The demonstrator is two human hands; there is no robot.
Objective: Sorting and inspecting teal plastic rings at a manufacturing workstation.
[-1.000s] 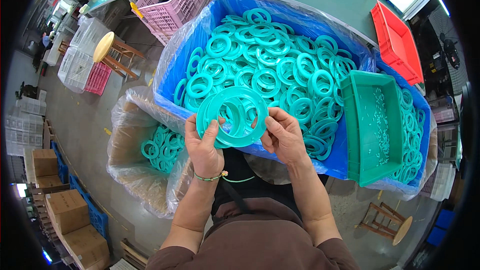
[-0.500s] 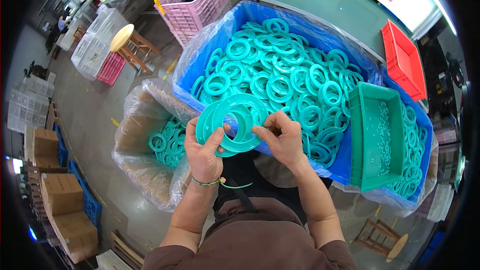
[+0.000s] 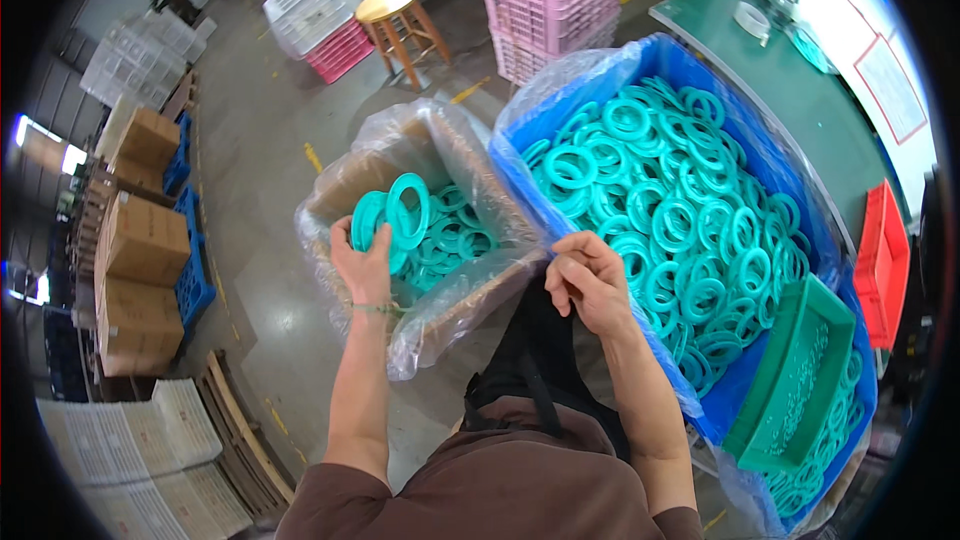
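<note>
Over the plastic-lined cardboard box [image 3: 385, 155], my left hand [image 3: 362, 268] grips teal plastic rings [image 3: 370, 215], its thumb across their near side. One teal ring [image 3: 408, 208] stands tilted beside the thumb; whether the hand still holds it I cannot tell. More loose rings [image 3: 462, 230] lie inside the box below. My right hand [image 3: 592, 285] hovers by the near edge of the blue lined bin [image 3: 655, 360], fingers curled against the thumb; anything between them is hidden. A heap of teal rings [image 3: 672, 225] fills that bin.
A green tray [image 3: 790, 370] with small pale bits rests across the blue bin. Beyond stand a red tray [image 3: 880, 270], a green table [image 3: 740, 50], pink crates [image 3: 555, 15] and a wooden stool [image 3: 388, 2]. Cardboard cartons [image 3: 145, 270] stack at the left.
My left hand has carried the rings left, from before the blue bin to over the cardboard box. My right hand has parted from the rings. The view has turned left.
</note>
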